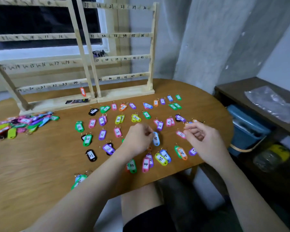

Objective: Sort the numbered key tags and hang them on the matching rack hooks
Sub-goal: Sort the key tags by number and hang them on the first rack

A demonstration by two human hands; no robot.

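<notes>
Head view shows a light blue tag (156,138) near the middle of the brown table (40,164). Its label looks like 35 or 38; the writing is too blurry to be sure. The left hand (138,139) pinches the top end of this tag, where the ring would be, with its fingers curled in. The right hand (202,138) sits at about 3 o'clock from the tag, fingers loosely curled. I cannot tell if it holds something small. A pink tag (181,134) lies just beside its fingertips.

All around the blue tag, sorted tags lie in neat rows by number. At 9 o'clock is a purple tag (102,135) marked 21. At 6 o'clock is a yellow tag (161,159) marked 45. Far off at 9 o'clock sits a messy pile of unsorted tags (20,125). At 12 o'clock stand the two wooden racks (124,47) with numbers written on the bars. Only one red tag (82,91) hangs there, under 24.

What could go wrong? The number is hard to read, so I think the blue tag could land in the wrong row. The arms reach over the near rows, so a wrist could bump the tags and mix them up. Tags near the table edge, like the green one (79,180) at 7 o'clock, could get knocked to the floor.
</notes>
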